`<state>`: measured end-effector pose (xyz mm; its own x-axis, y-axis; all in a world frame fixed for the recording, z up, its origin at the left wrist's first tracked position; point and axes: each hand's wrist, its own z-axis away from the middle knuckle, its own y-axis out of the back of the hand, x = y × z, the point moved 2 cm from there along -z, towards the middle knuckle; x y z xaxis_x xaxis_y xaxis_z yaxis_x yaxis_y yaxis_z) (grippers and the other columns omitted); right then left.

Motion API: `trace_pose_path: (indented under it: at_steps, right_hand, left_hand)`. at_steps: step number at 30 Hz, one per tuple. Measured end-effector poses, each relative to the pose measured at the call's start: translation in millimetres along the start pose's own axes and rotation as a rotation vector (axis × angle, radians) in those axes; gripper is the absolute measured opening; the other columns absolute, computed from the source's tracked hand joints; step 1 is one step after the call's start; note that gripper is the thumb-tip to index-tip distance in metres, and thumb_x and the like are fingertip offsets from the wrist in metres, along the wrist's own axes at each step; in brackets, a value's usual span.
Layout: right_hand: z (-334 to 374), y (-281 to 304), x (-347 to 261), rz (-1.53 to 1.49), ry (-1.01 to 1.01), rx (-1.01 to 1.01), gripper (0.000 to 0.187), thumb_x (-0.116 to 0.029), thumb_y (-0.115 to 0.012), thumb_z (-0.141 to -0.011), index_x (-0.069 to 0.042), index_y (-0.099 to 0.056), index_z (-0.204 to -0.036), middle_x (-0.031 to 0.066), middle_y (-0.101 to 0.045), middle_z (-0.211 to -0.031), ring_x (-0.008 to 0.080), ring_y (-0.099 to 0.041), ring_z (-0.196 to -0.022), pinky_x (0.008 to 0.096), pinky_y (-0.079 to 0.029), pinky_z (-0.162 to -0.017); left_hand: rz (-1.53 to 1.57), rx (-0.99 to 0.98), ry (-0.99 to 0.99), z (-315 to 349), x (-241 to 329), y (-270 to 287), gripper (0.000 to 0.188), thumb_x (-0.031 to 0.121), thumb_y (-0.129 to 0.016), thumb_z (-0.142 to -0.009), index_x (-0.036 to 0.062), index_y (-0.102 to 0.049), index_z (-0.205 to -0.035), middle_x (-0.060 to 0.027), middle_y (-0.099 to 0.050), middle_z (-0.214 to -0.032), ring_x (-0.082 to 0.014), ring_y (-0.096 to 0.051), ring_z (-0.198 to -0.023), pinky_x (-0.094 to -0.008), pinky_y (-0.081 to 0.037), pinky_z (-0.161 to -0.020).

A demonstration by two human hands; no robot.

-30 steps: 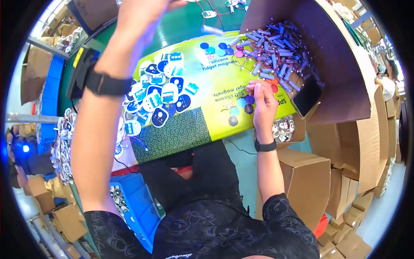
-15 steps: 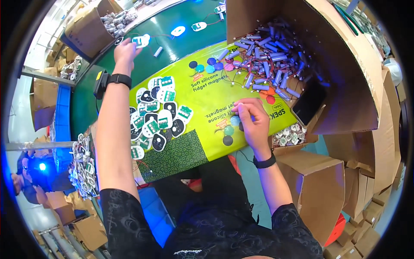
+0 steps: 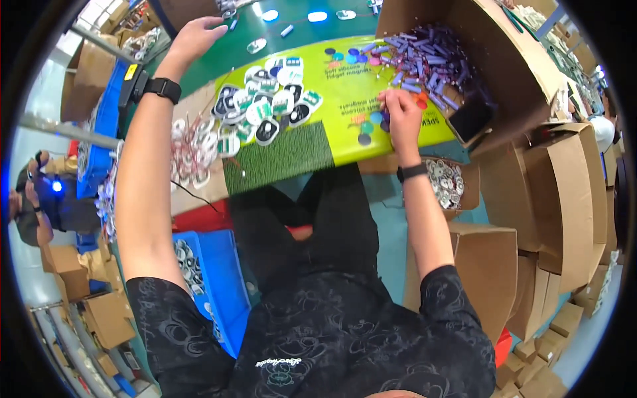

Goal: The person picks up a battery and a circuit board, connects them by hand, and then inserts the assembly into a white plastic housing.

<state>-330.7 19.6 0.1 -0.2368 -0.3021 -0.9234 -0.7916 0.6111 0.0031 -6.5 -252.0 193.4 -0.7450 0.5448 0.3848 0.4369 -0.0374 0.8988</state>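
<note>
Green worktop (image 3: 312, 32): crosses the top of the frame; a white oval piece (image 3: 257, 46) and a purple battery cell (image 3: 286, 30) lie on it.
Left hand (image 3: 196, 43): upper left, fingers stretched out — nothing seen in them.
Right hand (image 3: 401, 119): right of the middle, fingers curled narrow; I can't tell if they pinch something small.
Circuit-board pieces (image 3: 282, 103): heaped left of the middle, mostly on the yellow-green sheet (image 3: 328, 93).
Left reach: looks like the step in hand — a next move there probably calls for a light pinch, as wires could snag.
Heap's bottom: hidden by pieces on top.
Top edge: cuts off the worktop's far side.
</note>
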Motion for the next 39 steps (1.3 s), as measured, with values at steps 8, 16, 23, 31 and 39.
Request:
trace_pose_path:
  at_steps: [8, 16, 23, 31, 39]
  right_hand:
    - [15.6, 1.2, 0.4, 0.355, 0.221, 0.119, 0.03, -0.022, -0.056, -0.099, 0.002, -0.071, -0.088, 0.0128, -0.067, -0.089, 0.0248, -0.064, -0.084, 0.0342, -0.05, -0.079]
    - [34.0, -23.1, -10.3, 0.595, 0.399, 0.102, 0.035, -0.024, -0.048, -0.101, 0.003, -0.069, -0.093, 0.0208, -0.064, -0.102, 0.0344, -0.055, -0.106, 0.044, -0.043, -0.096]
    - [31.0, -32.2, 25.6, 0.944, 0.604, 0.065, 0.016, -0.013, -0.052, -0.09, 0.0, -0.061, -0.092, 0.022, -0.061, -0.102, 0.0364, -0.057, -0.103, 0.0471, -0.043, -0.096]
    - [45.6, -21.6, -31.8, 0.756, 0.444, 0.195, 0.026, -0.027, -0.063, -0.093, -0.003, -0.069, -0.103, 0.0176, -0.06, -0.118, 0.0375, -0.062, -0.101, 0.0451, -0.051, -0.09]
    - [50.8, -17.8, -31.4, 0.68, 0.426, 0.176, 0.023, -0.023, -0.066, -0.089, -0.005, -0.066, -0.103, 0.0151, -0.06, -0.115, 0.0351, -0.06, -0.104, 0.0439, -0.049, -0.091]
  left_hand:
    - [-0.511, -0.041, -0.345, 142.2, -10.3, 59.6, 0.032, 0.016, -0.062, -0.094, 0.0041, -0.067, -0.123, -0.0198, -0.058, -0.14, -0.036, -0.056, -0.128, -0.0397, -0.042, -0.11]
    - [-0.432, 0.125, -0.127, 257.7, -88.9, 147.0, 0.03, 0.019, -0.065, -0.09, 0.0023, -0.071, -0.115, -0.017, -0.069, -0.117, -0.0292, -0.066, -0.103, -0.0362, -0.051, -0.091]
    - [-0.364, 0.178, -0.203, 274.7, -134.3, 113.2, 0.025, 0.017, -0.061, -0.095, 0.0021, -0.07, -0.113, -0.0215, -0.067, -0.124, -0.036, -0.06, -0.122, -0.0427, -0.045, -0.105]
    - [-0.181, 0.101, -0.229, 238.1, -93.7, 76.6, 0.018, 0.004, -0.064, -0.09, 0.0006, -0.071, -0.106, -0.0241, -0.062, -0.131, -0.0368, -0.06, -0.123, -0.0403, -0.047, -0.101]
    - [0.109, 0.051, -0.231, 157.3, -43.2, 27.9, 0.021, 0.006, -0.062, -0.093, 0.0008, -0.07, -0.112, -0.0175, -0.06, -0.139, -0.0259, -0.066, -0.102, -0.0339, -0.052, -0.084]
